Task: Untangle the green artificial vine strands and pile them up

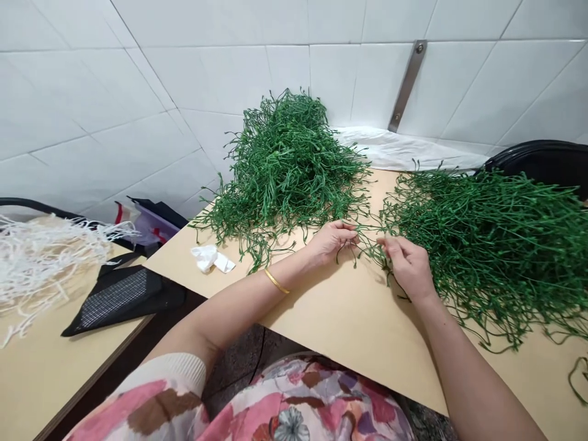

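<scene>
My left hand (333, 242) is closed in a pinch on thin green artificial plant stems (367, 229), which have small knobs at their tips. A short way to the right, my right hand (408, 264) also pinches, thumb against finger, at stems of the same kind. The stems span the gap between both hands, just above the table. Behind my left hand rises a tall tangled heap of green stems (294, 159). Beside my right hand lies a second, wider heap of green stems (500, 239), most of them lying lengthwise. My fingers partly hide the gripped ends.
The tan table (340, 312) meets a white tiled wall (220, 73). A crumpled white tissue (212, 258) lies left of my forearm. On another table at left are white strands (50, 257) and a black mesh pouch (119, 297). A black chair back (542, 160) stands at right.
</scene>
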A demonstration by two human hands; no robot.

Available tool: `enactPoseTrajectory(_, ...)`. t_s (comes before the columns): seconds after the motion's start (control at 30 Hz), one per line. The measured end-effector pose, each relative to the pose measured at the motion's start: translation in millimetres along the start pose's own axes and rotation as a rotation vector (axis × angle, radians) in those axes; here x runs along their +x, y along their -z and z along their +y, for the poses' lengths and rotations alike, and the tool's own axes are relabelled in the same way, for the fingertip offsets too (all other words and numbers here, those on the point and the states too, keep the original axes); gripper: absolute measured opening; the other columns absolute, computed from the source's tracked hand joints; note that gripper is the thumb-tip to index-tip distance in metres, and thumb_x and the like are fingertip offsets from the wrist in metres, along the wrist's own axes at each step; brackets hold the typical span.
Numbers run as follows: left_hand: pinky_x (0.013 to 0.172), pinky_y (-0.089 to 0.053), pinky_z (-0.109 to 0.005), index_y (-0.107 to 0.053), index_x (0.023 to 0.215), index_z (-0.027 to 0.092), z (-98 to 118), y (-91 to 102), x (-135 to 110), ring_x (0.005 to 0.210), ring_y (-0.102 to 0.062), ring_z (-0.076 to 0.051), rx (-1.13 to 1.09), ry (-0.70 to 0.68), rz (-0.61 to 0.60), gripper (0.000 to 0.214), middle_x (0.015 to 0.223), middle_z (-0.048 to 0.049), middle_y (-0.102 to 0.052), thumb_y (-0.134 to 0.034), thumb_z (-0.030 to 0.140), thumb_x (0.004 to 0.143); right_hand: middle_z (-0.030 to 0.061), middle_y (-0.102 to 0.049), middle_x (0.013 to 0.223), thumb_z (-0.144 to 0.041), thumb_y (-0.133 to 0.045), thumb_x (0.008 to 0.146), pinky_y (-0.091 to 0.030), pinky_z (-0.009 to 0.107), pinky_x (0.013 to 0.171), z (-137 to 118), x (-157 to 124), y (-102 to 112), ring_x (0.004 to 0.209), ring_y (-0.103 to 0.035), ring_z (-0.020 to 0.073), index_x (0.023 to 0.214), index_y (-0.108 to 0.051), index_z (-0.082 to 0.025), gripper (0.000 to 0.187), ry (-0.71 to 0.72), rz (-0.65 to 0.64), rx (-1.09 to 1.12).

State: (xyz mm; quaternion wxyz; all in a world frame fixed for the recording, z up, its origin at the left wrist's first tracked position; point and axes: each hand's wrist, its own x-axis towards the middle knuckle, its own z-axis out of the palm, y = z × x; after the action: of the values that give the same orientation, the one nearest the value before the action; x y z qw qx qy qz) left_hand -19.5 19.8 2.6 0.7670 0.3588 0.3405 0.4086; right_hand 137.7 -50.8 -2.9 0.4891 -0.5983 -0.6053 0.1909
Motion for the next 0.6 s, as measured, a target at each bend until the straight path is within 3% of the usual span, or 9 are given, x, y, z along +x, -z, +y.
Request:
enactPoseTrajectory(0.07,0.051,-0.042,-0.021,-0.053,0.072,0.012,-1,1.1,0,0.051,-0.054,-0.008,0.065,-0.002,0.017,0.016,0.057,0.0012,-0.053,-0.056,-0.001,0.064,0.0018,-0.053,0.060,-0.036,-0.045,0.084,-0.039,0.028,0.058,-6,-3,1,0.058,-0.049,0.0137,0.070,-0.061,-0.016,0.029,0.136,0.124,-0.164)
enactPoseTrajectory(0.17,0.048,-0.037,-0.019,-0.053,0.071,0.012,-2,1.5,-1,0.050,-0.053,-0.007,0.120,-0.019,0.042,0.014,0.056,0.0006,-0.053,-0.057,0.000,0.064,0.0047,-0.056,0.072,-0.022,-0.049,0.082,-0.041,0.031,0.066,-12,-7,1,0.071,-0.052,0.0165,0.078,-0.060,-0.017,0.013,0.397,0.334,-0.305)
enactPoseTrajectory(0.23,0.048,-0.037,-0.019,-0.053,0.070,0.012,-3,0.6,-1,0.050,-0.053,-0.007,0.135,-0.033,0.060,0.014,0.057,0.0009,-0.053,-0.058,0.001,0.064,0.0074,-0.059,0.084,-0.016,-0.052,0.079,-0.041,0.033,0.072,-15,-9,-2,0.082,-0.053,0.0188,0.085,-0.061,-0.018,0.011,0.542,0.328,-0.361)
enactPoseTrajectory(0.3,0.050,-0.038,-0.020,-0.053,0.069,0.012,-5,-1.1,-2,0.051,-0.052,-0.007,0.146,-0.044,0.062,0.013,0.057,0.0011,-0.053,-0.060,0.003,0.063,0.0079,-0.062,0.091,-0.013,-0.053,0.078,-0.042,0.034,0.075,-16,-10,-7,0.086,-0.052,0.0197,0.091,-0.060,-0.019,0.016,0.616,0.229,-0.401)
enactPoseTrajectory(0.4,0.050,-0.038,-0.021,-0.055,0.069,0.012,-7,-3.8,-3,0.051,-0.051,-0.007,0.139,-0.053,0.039,0.012,0.059,0.0010,-0.054,-0.061,0.004,0.062,0.0079,-0.062,0.096,-0.014,-0.051,0.080,-0.041,0.036,0.078,-13,-7,-16,0.089,-0.050,0.0205,0.096,-0.059,-0.019,0.019,0.583,0.104,-0.452)
enactPoseTrajectory(0.6,0.052,-0.038,-0.022,-0.058,0.064,0.011,-9,-1.7,-5,0.050,-0.049,-0.007,0.142,-0.067,-0.033,0.010,0.056,0.0016,-0.054,-0.063,0.006,0.059,0.0077,-0.061,0.092,-0.018,-0.050,0.080,-0.041,0.036,0.078,-5,-1,-21,0.088,-0.050,0.0208,0.093,-0.058,-0.018,0.016,0.394,0.047,-0.411)
